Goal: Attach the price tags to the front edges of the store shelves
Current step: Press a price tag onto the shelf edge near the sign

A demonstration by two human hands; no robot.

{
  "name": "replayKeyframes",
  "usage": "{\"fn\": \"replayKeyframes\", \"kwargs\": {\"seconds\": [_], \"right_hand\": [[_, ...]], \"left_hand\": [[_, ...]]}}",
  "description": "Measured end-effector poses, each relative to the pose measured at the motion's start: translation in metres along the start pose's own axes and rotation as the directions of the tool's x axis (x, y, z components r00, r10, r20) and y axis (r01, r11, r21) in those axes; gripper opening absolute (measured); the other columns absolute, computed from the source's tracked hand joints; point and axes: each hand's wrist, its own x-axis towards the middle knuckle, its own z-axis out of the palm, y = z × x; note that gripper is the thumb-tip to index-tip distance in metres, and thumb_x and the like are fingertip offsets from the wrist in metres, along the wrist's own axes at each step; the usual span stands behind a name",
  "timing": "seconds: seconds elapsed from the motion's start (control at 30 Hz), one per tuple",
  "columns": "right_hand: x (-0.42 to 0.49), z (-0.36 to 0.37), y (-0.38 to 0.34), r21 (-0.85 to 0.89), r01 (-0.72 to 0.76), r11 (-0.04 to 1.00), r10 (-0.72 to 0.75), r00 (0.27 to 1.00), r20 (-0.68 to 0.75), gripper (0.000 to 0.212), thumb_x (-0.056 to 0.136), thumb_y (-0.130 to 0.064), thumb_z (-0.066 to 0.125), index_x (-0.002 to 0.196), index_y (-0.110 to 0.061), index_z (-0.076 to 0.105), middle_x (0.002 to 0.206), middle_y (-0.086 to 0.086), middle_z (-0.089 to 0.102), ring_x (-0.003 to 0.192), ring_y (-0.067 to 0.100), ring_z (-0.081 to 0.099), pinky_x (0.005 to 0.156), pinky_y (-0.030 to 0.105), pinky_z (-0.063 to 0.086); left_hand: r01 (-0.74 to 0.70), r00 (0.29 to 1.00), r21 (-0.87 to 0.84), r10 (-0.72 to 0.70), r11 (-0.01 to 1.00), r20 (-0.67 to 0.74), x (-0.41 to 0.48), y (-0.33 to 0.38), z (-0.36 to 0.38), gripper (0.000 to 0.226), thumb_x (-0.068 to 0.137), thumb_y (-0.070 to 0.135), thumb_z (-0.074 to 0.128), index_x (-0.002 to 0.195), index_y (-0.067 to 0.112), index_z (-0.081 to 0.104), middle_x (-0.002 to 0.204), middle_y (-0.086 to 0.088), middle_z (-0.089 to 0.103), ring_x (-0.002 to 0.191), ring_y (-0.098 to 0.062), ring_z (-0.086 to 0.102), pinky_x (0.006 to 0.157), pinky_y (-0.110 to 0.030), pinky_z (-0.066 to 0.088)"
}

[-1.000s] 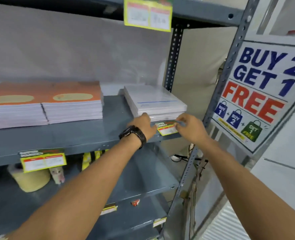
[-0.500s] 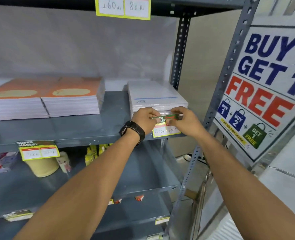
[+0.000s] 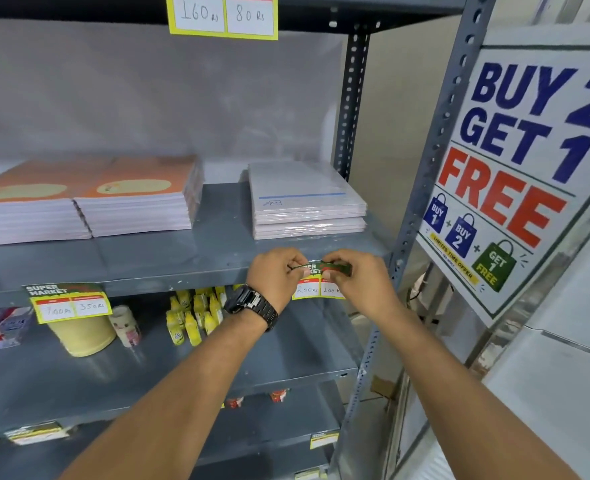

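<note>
Head view: both hands meet at the front edge of the grey metal shelf (image 3: 169, 271), right of centre.
Change since half a second ago: the hands sit a little lower against the shelf lip, and the stack of wrapped paper pads (image 3: 307, 202) that they overlapped now shows whole above them.
Change since a second ago: the price tag (image 3: 316, 284), then tilted, now hangs square, its top strip folded over the lip.
Left hand (image 3: 278, 277): fingers pinch the left end of the tag's green top strip; a black watch (image 3: 250, 306) is on the wrist.
Right hand (image 3: 363, 284): fingers pinch the right end of the same strip.
Tag: thin glossy card, green header, yellow border, two white boxes with handwritten prices.
Second tag (image 3: 68, 303): same design, already on the same edge, far left.
Shelf: painted steel, flat and matte, with perforated angle posts.
Notebooks (image 3: 89, 199): two orange-covered stacks, left.
Lower shelf: small yellow bottles (image 3: 193, 313), a cream roll of tape (image 3: 82, 334).
Poster (image 3: 515, 174): "BUY 2 GET 1 FREE", flat printed board at right.
</note>
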Motion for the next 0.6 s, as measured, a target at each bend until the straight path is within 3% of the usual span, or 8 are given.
{"fn": "replayKeyframes", "kwargs": {"seconds": [0.1,0.23,0.27,0.4,0.6], "right_hand": [[0.003,0.003,0.000,0.016,-0.052,0.999,0.053,0.998,-0.036,0.019,0.077,-0.009,0.076,0.093,-0.019,0.074,0.088,-0.003,0.076,0.078,0.007,0.066,0.067,0.001,0.041],[0.006,0.004,0.000,0.012,-0.078,0.997,0.079,0.995,-0.059,0.016,0.076,-0.010,0.076,0.089,-0.019,0.075,0.085,-0.001,0.076,0.075,0.007,0.067,0.064,0.002,0.043],[0.006,0.005,0.000,0.015,-0.094,0.995,0.095,0.993,-0.066,0.015,0.076,-0.011,0.077,0.088,-0.020,0.075,0.084,-0.001,0.076,0.074,0.008,0.067,0.064,0.003,0.044],[0.009,0.008,0.001,-0.012,-0.162,0.987,0.159,0.978,-0.132,0.012,0.071,-0.023,0.080,0.080,-0.024,0.072,0.076,-0.004,0.074,0.070,0.011,0.068,0.067,0.030,0.056],[0.012,-0.004,-0.001,-0.156,-0.107,0.982,0.081,0.983,-0.166,0.026,0.060,-0.030,0.087,0.076,-0.025,0.067,0.085,-0.007,0.061,0.084,0.018,0.058,0.075,0.036,0.049]], "left_hand": [[-0.015,1.000,0.037,0.015,0.999,-0.009,0.000,-0.001,0.002,0.006,0.078,0.024,0.074,0.082,0.020,0.072,0.083,0.001,0.074,0.075,-0.018,0.066,0.072,-0.038,0.057],[-0.039,0.999,0.070,0.041,0.997,-0.015,-0.001,-0.001,0.005,0.006,0.079,0.023,0.072,0.083,0.020,0.070,0.086,-0.001,0.072,0.076,-0.020,0.065,0.070,-0.038,0.055],[-0.044,0.999,0.082,0.046,0.996,-0.017,-0.001,-0.002,0.006,0.006,0.079,0.023,0.072,0.083,0.020,0.070,0.086,-0.002,0.071,0.077,-0.021,0.065,0.069,-0.037,0.055],[-0.077,0.997,0.145,0.080,0.986,-0.012,0.000,-0.002,0.007,0.007,0.081,0.023,0.069,0.086,0.019,0.069,0.088,-0.003,0.069,0.079,-0.023,0.064,0.066,-0.035,0.052],[-0.130,0.991,0.348,0.129,0.928,0.028,0.001,0.002,-0.001,0.013,0.087,0.034,0.060,0.096,0.026,0.066,0.104,0.001,0.059,0.092,-0.024,0.058,0.065,-0.032,0.044]]}}
